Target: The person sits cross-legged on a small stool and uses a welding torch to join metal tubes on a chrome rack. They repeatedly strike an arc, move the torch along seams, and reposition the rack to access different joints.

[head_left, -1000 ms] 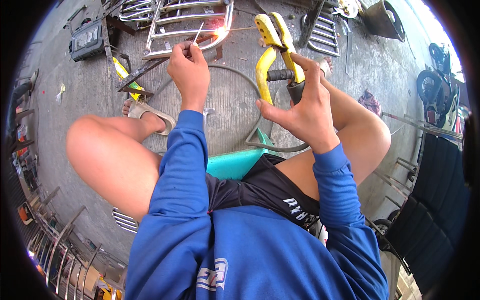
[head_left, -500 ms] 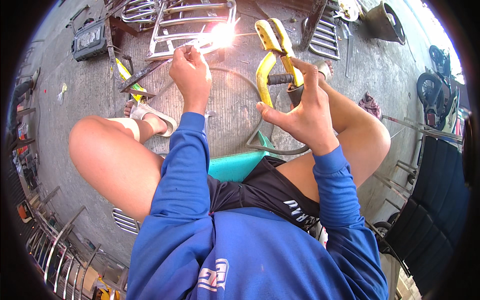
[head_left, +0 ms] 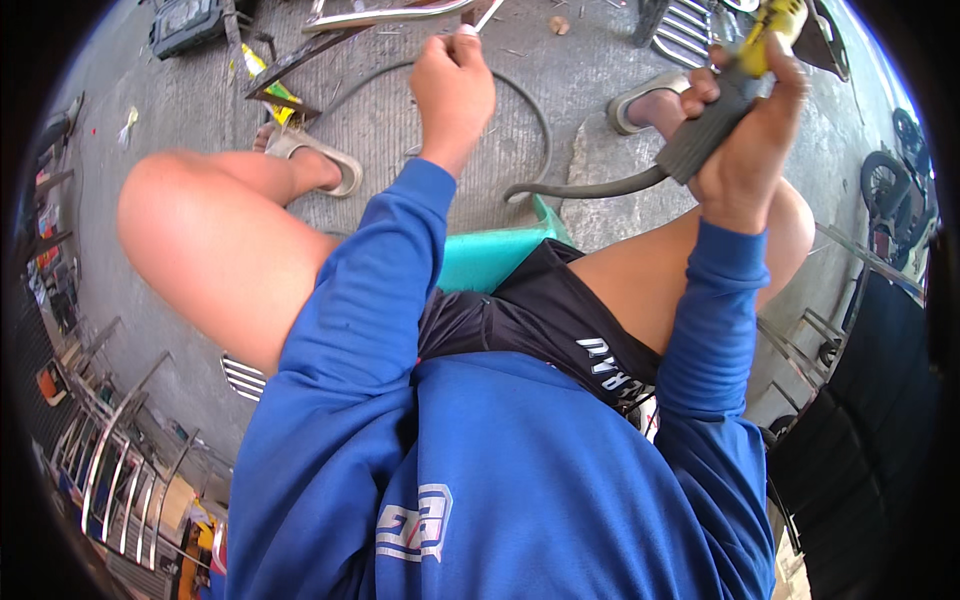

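My right hand [head_left: 745, 130] is wrapped round the dark ribbed handle [head_left: 708, 122] of a welding electrode holder, held up at the right. Its yellow jaws [head_left: 775, 30] point to the upper right, partly behind my fingers. A grey cable [head_left: 600, 190] runs from the handle's lower end. My left hand [head_left: 455, 100] is closed in a pinch at the top centre, beside the curved tube of a shiny metal frame [head_left: 400, 14]. A thin pale rod [head_left: 487, 15] rises from its fingertips; its far end is cut off by the picture's edge.
A dark angled steel bar [head_left: 300, 62] and a yellow-green packet [head_left: 270, 90] lie left of the frame. Beyond them is a black case [head_left: 188, 25]. Slatted metal racks [head_left: 682, 35] stand at upper right, a motorcycle [head_left: 890, 190] farther right. A teal seat [head_left: 490, 255] shows between my legs.
The bright welding arc at the frame is gone. My right hand has swung the electrode holder up and right, away from the frame. My left hand has shifted right, and the view has tilted.
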Demonstrator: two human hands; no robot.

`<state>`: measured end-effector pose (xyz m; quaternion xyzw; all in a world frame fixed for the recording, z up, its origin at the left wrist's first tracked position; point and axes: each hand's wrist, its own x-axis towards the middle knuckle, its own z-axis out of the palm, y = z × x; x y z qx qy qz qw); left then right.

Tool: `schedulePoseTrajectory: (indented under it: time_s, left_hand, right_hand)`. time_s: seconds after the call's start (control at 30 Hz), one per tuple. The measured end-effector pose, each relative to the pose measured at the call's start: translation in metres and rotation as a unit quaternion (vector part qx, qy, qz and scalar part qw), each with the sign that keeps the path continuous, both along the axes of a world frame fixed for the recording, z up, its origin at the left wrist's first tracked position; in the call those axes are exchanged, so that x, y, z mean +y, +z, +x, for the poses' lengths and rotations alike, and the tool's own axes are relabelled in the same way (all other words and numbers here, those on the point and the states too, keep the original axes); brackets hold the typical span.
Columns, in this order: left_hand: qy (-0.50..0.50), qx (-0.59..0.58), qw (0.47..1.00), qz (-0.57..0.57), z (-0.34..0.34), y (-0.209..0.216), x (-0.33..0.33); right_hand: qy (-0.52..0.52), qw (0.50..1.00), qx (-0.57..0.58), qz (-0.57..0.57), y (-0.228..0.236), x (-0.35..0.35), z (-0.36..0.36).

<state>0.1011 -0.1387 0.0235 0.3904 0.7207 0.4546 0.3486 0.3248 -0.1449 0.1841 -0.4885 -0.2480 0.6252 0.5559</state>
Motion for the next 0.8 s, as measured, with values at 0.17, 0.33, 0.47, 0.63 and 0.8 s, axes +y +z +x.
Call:
schedulePoseTrajectory:
  time_s: [0.17,0.33,0.47,0.63,0.8]
  left_hand:
    - [0.043,-0.145,0.986,-0.071,0.001,-0.025,-0.019]
    - [0.057,-0.039,0.998,0.012,-0.023,-0.021,-0.016]
    - [0.045,0.021,0.991,0.121,-0.045,0.001,-0.003]
    - [0.025,-0.022,0.997,0.076,-0.063,0.002,0.005]
    - [-0.048,-0.035,0.987,-0.148,-0.05,-0.057,-0.008]
  right_hand:
    - [-0.023,0.997,-0.04,0.066,0.0,0.002,0.018]
    - [-0.026,0.997,-0.031,0.072,0.005,0.001,0.017]
    - [-0.084,0.995,-0.025,-0.043,0.018,-0.003,-0.001]
    - [-0.115,0.992,-0.053,0.008,0.035,-0.009,-0.025]
    - [-0.13,0.987,-0.092,-0.002,0.028,-0.003,-0.022]
